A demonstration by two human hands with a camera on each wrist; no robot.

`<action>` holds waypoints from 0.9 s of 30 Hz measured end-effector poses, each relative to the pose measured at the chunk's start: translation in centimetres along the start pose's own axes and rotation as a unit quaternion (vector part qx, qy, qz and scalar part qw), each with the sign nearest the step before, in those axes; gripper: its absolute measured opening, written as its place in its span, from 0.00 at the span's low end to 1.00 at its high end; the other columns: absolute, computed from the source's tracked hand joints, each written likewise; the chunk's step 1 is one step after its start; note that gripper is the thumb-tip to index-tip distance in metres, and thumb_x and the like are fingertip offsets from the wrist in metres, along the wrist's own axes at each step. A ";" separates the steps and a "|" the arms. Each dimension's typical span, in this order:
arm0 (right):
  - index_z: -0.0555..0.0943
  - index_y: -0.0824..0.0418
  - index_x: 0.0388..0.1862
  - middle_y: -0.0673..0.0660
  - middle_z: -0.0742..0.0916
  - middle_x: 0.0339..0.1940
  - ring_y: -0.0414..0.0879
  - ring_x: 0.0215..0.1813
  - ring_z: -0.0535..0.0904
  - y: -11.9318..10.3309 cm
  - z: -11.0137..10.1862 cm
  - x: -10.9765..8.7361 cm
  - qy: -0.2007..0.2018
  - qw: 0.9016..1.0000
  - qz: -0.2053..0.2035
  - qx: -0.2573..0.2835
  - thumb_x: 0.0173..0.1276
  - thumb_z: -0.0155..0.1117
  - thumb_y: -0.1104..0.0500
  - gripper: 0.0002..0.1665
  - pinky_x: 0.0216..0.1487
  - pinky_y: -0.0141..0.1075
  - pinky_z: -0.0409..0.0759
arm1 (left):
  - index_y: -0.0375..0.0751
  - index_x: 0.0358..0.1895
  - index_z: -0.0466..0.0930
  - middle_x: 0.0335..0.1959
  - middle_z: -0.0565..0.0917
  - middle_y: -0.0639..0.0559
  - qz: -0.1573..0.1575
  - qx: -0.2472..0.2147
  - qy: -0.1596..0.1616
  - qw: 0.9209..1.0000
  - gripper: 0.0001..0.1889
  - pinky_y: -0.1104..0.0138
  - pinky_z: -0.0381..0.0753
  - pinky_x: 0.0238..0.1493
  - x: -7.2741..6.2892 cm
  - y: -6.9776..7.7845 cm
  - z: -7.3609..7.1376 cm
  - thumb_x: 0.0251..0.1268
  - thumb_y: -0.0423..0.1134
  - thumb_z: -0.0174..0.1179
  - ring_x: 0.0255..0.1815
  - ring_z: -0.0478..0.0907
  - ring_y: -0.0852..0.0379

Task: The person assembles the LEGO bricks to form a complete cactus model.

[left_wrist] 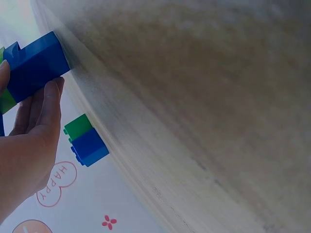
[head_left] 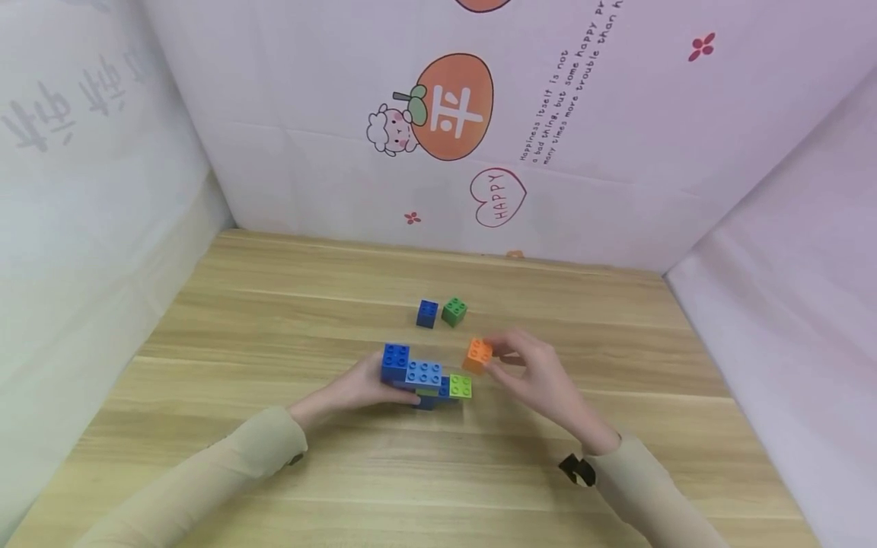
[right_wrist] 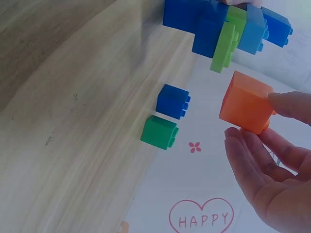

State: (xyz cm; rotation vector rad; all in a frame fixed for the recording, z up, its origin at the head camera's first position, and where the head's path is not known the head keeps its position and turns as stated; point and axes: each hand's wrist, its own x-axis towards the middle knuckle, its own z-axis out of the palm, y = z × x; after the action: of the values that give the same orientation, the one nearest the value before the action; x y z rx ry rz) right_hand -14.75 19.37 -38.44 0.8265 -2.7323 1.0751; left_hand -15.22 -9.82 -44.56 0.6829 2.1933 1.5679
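My left hand [head_left: 365, 382] grips a built-up stack of toy building bricks from its left side, thumb along the front. Atop the stack sit a dark blue brick [head_left: 395, 361] and a light blue brick [head_left: 424, 373]; a lime green brick [head_left: 460, 386] juts out lower on the right. Between thumb and fingers, my right hand [head_left: 537, 374] pinches an orange brick [head_left: 477, 355], studs up in the head view. This orange brick [right_wrist: 246, 103] is held apart from the stack, just above and right of the lime green brick.
Behind the stack, a small blue brick [head_left: 427, 313] and a green brick [head_left: 454, 311] stand close together on the wooden table [head_left: 308, 297]. White printed sheets [head_left: 301, 91] wall off the back and both sides.
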 end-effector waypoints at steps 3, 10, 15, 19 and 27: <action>0.81 0.61 0.53 0.57 0.87 0.50 0.49 0.50 0.86 -0.2 -0.2 -0.3 -0.008 1.000 -0.003 -0.001 0.62 0.71 0.63 0.19 0.50 0.40 0.89 | 0.33 0.70 0.65 0.63 0.80 0.40 0.001 0.000 0.000 1.000 0.39 0.50 0.75 0.70 0.0 0.0 0.0 0.55 0.37 0.73 0.64 0.79 0.43; 0.81 0.60 0.54 0.55 0.87 0.50 0.48 0.51 0.86 -0.7 -0.3 -0.8 -0.021 1.000 0.000 -0.001 0.63 0.71 0.62 0.20 0.50 0.41 0.89 | 0.33 0.70 0.65 0.63 0.80 0.40 0.002 -0.001 0.000 1.000 0.39 0.50 0.75 0.70 0.0 -0.1 -0.1 0.54 0.37 0.73 0.64 0.79 0.43; 0.81 0.59 0.54 0.55 0.87 0.51 0.47 0.52 0.86 -1.0 -0.4 -1.1 -0.029 1.000 0.008 -0.003 0.63 0.72 0.61 0.20 0.51 0.43 0.89 | 0.34 0.70 0.65 0.63 0.80 0.40 0.000 0.002 0.002 1.000 0.40 0.49 0.74 0.71 0.0 -0.2 -0.1 0.54 0.37 0.73 0.65 0.78 0.43; 0.81 0.59 0.54 0.55 0.87 0.52 0.47 0.52 0.86 -1.0 -0.3 -1.2 -0.032 0.999 0.004 -0.002 0.63 0.72 0.61 0.20 0.51 0.42 0.89 | 0.34 0.70 0.65 0.63 0.80 0.40 -0.003 0.000 0.003 1.000 0.40 0.49 0.74 0.71 0.1 -0.2 -0.1 0.54 0.37 0.73 0.65 0.78 0.42; 0.82 0.57 0.54 0.53 0.88 0.52 0.46 0.52 0.86 -1.1 -0.4 -1.3 -0.055 0.998 -0.002 -0.009 0.63 0.71 0.61 0.20 0.52 0.38 0.88 | 0.34 0.71 0.64 0.64 0.79 0.40 -0.006 -0.001 0.003 1.000 0.40 0.49 0.74 0.71 0.0 -0.2 -0.1 0.55 0.37 0.73 0.65 0.78 0.42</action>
State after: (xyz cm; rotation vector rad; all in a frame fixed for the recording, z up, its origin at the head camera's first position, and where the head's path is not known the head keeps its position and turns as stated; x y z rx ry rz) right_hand -13.08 19.56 -37.85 0.9145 -2.8230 1.0331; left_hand -15.32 -9.95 -44.71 0.6636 2.1958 1.5664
